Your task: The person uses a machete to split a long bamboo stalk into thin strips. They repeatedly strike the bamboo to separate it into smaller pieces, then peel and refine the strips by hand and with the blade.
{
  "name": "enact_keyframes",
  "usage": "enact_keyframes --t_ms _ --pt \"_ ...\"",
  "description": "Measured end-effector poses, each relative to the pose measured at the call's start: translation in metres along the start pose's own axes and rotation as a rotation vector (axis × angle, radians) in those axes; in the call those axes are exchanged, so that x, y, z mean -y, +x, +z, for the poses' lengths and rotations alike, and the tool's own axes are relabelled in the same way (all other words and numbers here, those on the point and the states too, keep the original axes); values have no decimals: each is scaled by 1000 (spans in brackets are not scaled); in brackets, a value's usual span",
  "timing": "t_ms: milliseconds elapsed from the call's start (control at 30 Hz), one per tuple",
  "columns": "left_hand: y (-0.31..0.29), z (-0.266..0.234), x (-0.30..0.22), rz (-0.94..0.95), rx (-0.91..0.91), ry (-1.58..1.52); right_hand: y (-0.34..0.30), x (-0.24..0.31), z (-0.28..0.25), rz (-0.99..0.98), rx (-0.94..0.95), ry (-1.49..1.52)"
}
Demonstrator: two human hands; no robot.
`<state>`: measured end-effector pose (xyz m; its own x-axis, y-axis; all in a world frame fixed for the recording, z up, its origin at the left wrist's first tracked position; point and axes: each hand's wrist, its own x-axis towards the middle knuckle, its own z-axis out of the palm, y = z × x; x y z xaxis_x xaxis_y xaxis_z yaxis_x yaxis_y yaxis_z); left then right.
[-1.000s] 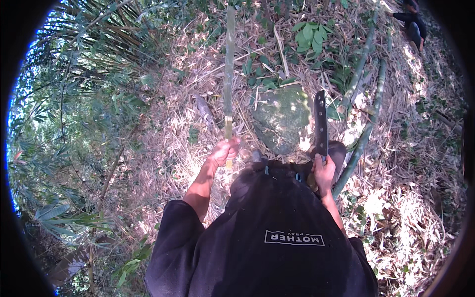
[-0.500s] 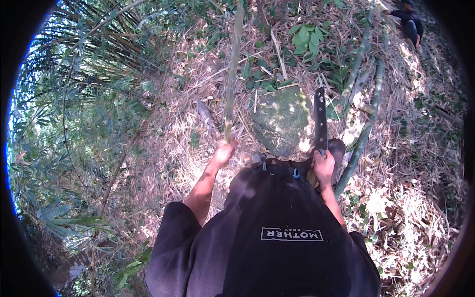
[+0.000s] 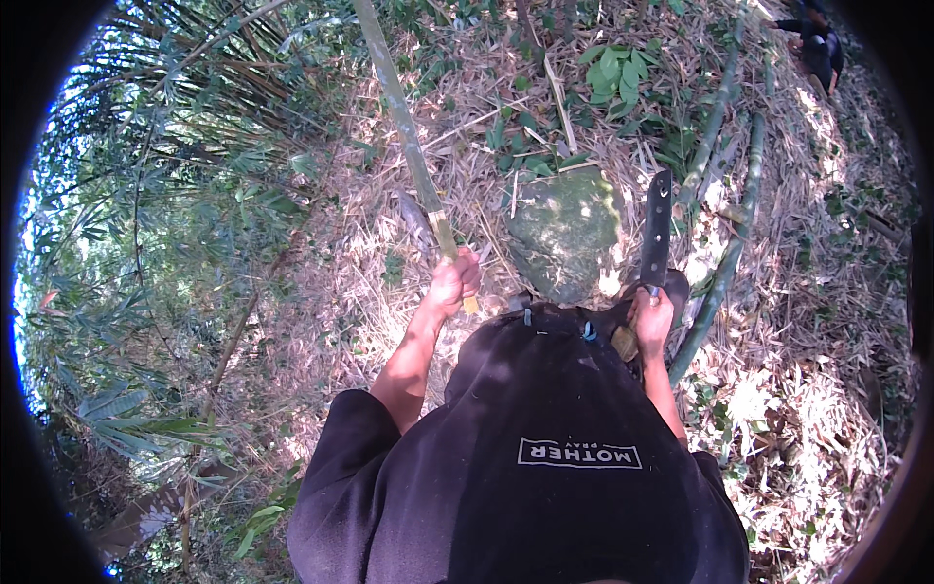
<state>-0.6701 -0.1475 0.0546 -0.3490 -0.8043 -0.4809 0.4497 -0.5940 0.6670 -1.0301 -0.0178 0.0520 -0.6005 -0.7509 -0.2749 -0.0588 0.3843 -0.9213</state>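
Observation:
My left hand (image 3: 454,280) is closed round the near end of a long green bamboo pole (image 3: 401,112), which slants away up and to the left, out of view. A short pale stub of the pole shows below the fist. In my right hand (image 3: 652,316) is a machete (image 3: 657,229), its dark, wide blade with a row of light spots pointing away from me. The fingers wrap its handle, which is mostly hidden. Between the two hands, a little farther off, lies a large flat mossy stone (image 3: 562,234).
Two green bamboo stems (image 3: 732,248) lie along the ground on the right. A leafy green sprig (image 3: 618,73) grows beyond the stone. Dense bamboo (image 3: 233,83) stands at the far left. Another person (image 3: 819,49) in dark clothes is at the far right. Dry leaves cover the ground.
The bamboo pole's far end has swung to the left, so it now slants instead of standing nearly straight ahead. My left hand has turned with it. The machete tilts slightly more to the right.

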Motion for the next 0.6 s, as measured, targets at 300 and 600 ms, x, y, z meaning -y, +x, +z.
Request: enact_keyframes --t_ms 300,600 --pt "17 29 2 43 88 -63 11 -7 7 19 19 10" --pt "22 60 5 134 8 -210 19 -3 21 8 76 -99"
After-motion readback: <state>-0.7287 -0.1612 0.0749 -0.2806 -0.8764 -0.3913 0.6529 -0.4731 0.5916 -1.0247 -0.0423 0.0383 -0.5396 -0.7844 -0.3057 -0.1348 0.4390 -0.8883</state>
